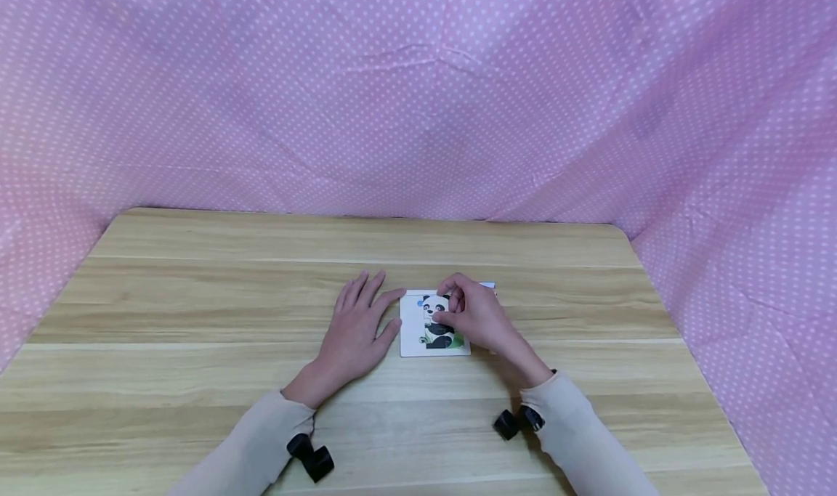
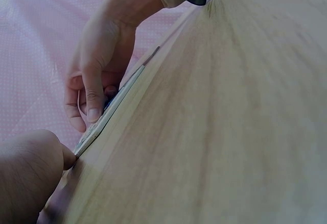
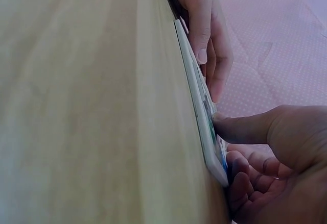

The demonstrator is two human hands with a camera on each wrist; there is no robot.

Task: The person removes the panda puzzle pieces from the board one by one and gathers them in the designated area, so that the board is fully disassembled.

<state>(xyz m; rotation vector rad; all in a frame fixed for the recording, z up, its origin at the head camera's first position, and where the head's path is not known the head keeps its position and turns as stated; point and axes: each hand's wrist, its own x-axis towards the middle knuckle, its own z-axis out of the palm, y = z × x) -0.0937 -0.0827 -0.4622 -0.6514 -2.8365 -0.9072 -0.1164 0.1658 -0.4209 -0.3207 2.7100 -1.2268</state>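
A white square panda puzzle board (image 1: 412,336) lies flat on the table between the hands. My left hand (image 1: 358,330) rests on the table with spread fingers, its thumb and index fingertip at the board's left edge. My right hand (image 1: 480,314) reaches over the board from the right and pinches a panda puzzle piece (image 1: 438,342) between curled index finger and thumb, low over the picture. Part of the panda is hidden beneath that hand. In the right wrist view the right thumb (image 3: 245,128) touches the printed face, the other fingers curling by the board's edge.
A small flat blue-and-white item (image 1: 487,285) shows partly behind the right hand. The wood-grain table (image 1: 196,307) extends on both sides, with a pink dotted cloth (image 1: 418,104) hanging behind it. Black wrist cameras (image 1: 311,458) sit on both sleeves.
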